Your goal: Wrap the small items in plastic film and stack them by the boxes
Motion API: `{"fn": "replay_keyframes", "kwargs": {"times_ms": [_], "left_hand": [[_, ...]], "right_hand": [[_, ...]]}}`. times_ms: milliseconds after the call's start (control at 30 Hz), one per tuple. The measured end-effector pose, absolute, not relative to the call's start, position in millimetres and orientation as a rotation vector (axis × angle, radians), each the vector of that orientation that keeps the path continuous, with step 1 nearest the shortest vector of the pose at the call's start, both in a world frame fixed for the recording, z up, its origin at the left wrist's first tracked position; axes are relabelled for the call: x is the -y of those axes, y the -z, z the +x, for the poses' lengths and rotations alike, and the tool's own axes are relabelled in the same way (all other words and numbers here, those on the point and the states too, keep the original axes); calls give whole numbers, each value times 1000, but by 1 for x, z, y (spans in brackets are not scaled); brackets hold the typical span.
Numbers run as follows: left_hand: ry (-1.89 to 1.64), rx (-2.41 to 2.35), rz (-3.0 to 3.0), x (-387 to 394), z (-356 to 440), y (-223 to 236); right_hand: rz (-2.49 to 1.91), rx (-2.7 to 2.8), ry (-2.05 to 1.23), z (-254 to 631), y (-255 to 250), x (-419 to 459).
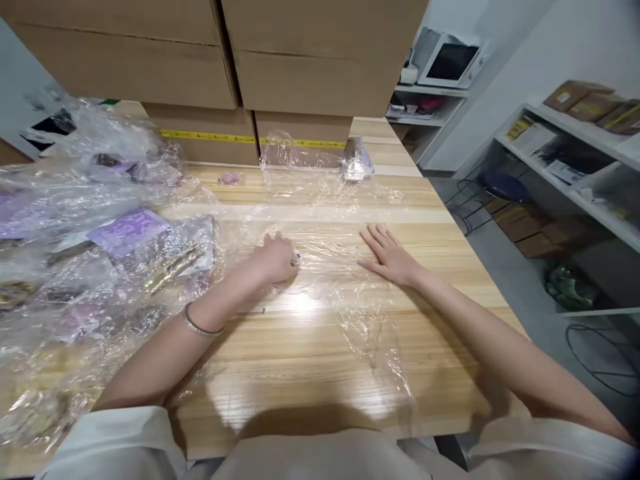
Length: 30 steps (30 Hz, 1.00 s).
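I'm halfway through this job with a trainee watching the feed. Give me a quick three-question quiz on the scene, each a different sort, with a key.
1. Multiple choice: What lies on the table between the left hand and the right hand?
A) a towel
B) clear plastic film
C) newspaper

2. True or false: The right hand is clenched into a fist.

3. Fill in: The tape across the lower cardboard boxes is ____.

Key:
1. B
2. False; its fingers are stretched out
3. yellow
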State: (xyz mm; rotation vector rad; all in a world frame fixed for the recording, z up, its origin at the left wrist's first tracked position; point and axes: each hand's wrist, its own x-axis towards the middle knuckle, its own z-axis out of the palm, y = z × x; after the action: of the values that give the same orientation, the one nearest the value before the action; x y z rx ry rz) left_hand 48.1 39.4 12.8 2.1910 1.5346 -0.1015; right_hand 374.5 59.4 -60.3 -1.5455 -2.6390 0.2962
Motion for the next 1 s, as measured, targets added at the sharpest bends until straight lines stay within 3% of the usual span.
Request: {"fn": "replay_keyframes", "kwargs": {"times_ms": [133, 233, 300, 533, 800, 1000], "left_hand": [[335, -1531, 2137, -35, 45, -31], [175, -1566, 2442, -30, 48, -37], [105, -1566, 2661, -27, 53, -38], [219, -1518, 2685, -41, 66, -50], [-83, -1120, 2533, -70, 85, -4], [-43, -1014, 2649, -43, 45, -1]], "right_hand": [[-1342, 2709, -202, 384, 41, -69], [-1339, 2622, -12, 346, 21, -40], [-1260, 2697, -53, 309, 16, -6], [-1114, 2898, 153, 268, 38, 54], [-869, 2886, -75, 319, 20, 55], [-918, 2856, -135, 339, 11, 54]]}}
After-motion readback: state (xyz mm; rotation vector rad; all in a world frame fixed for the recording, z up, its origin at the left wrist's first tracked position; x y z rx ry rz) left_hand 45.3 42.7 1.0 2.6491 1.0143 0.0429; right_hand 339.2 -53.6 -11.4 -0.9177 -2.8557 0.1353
